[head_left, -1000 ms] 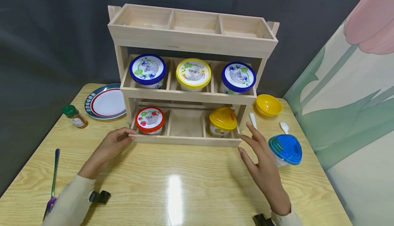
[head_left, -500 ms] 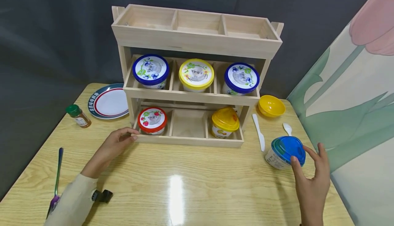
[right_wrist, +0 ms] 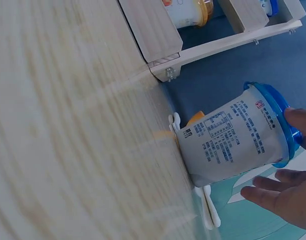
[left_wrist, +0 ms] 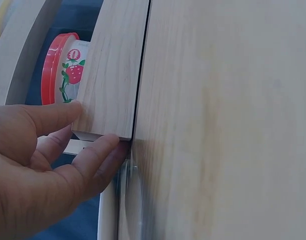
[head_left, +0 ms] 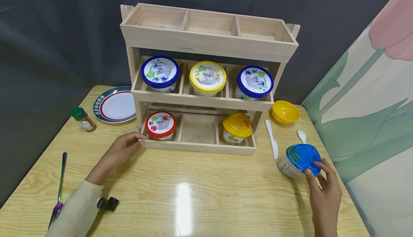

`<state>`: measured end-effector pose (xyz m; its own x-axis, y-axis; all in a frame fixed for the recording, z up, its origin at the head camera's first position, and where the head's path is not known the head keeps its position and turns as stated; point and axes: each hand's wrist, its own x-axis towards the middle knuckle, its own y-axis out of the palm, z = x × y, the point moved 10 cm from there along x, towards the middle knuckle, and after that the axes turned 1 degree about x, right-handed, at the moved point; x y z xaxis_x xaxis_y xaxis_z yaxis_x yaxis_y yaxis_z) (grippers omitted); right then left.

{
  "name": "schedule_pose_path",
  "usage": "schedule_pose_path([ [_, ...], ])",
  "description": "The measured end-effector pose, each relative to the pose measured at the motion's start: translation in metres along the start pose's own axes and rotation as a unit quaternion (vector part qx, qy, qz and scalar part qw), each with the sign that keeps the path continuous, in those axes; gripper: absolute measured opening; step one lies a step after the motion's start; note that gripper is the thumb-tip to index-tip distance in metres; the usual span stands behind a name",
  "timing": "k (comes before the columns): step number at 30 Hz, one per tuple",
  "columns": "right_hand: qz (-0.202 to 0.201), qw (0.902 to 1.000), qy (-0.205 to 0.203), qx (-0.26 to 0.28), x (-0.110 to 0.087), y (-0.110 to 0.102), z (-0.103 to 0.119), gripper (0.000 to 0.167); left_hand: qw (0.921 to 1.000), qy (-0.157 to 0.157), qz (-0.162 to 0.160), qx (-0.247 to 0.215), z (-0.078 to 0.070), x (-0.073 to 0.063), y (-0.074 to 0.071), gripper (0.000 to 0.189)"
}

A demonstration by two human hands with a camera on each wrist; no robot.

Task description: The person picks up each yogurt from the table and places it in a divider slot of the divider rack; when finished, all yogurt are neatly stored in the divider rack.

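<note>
My left hand (head_left: 120,154) grips the left front corner of the lowest tray of a wooden three-tier rack (head_left: 206,45); in the left wrist view its fingers (left_wrist: 95,157) bear on the tray's end. Beside them sits a red-lidded strawberry tub (head_left: 160,125). On the right, my right hand (head_left: 326,194) reaches over a white tub with a blue lid (head_left: 303,158) standing on the table. Its thumb (right_wrist: 297,120) is at the lid, while the other fingers are spread below, apart from the tub's side. A yellow-lidded cup (head_left: 237,127) occupies the bottom right compartment.
Two blue-lidded tubs (head_left: 160,71) flank a yellow-lidded tub (head_left: 208,77) on the middle tier. At left are a plate (head_left: 116,104), a green-capped jar (head_left: 83,119) and a fork (head_left: 61,186). A yellow bowl (head_left: 285,112), white knife (head_left: 271,139) and white spoon (head_left: 302,136) lie at right.
My right hand has moved from the rack's right end out to the blue-lidded tub and closed in on its lid. My left hand stays at the rack's corner.
</note>
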<state>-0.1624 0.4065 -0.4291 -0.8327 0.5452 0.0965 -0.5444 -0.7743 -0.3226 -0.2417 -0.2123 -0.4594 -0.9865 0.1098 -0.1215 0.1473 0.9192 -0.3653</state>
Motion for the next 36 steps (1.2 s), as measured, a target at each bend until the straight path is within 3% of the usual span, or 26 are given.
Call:
schedule_pose_path([
  [4, -0.003, 0.9982, -0.003, 0.059, 0.000, 0.001, 0.000, 0.031, 1.0000, 0.007, 0.000, 0.002, -0.003, -0.001, 0.000, 0.032],
  [8, -0.008, 0.9966, -0.007, 0.081, -0.001, 0.001, 0.000, 0.024, 1.0000, 0.007, -0.001, 0.005, -0.004, -0.001, 0.001, 0.032],
  [15, -0.010, 0.9883, -0.023, 0.150, -0.005, 0.001, 0.005, 0.027, 1.0000, 0.003, 0.001, -0.002, -0.004, -0.001, 0.001, 0.034],
  [21, 0.005, 0.9754, -0.078, 0.206, -0.019, 0.007, 0.029, 0.031, 1.0000, -0.001, 0.002, -0.007, -0.003, -0.001, 0.002, 0.034],
  [24, 0.033, 0.9620, -0.140, 0.232, -0.031, 0.015, 0.049, 0.032, 1.0000, -0.004, 0.000, -0.004, -0.003, -0.001, 0.002, 0.034],
  [29, 0.121, 0.9258, -0.249, 0.257, -0.055, 0.033, 0.085, 0.034, 1.0000, -0.006, -0.002, 0.000, -0.003, 0.000, 0.001, 0.034],
  [31, 0.147, 0.9203, -0.265, 0.248, -0.065, 0.042, 0.096, 0.035, 1.0000, -0.005, -0.002, 0.002, -0.003, 0.000, 0.001, 0.034],
  [32, 0.151, 0.9241, -0.264, 0.232, -0.068, 0.046, 0.101, 0.035, 1.0000, -0.005, -0.002, 0.002, -0.003, 0.000, 0.001, 0.034],
  [36, 0.178, 0.9205, -0.278, 0.210, -0.083, 0.061, 0.118, 0.035, 1.0000, -0.003, -0.001, -0.002, -0.003, -0.001, 0.002, 0.034],
])
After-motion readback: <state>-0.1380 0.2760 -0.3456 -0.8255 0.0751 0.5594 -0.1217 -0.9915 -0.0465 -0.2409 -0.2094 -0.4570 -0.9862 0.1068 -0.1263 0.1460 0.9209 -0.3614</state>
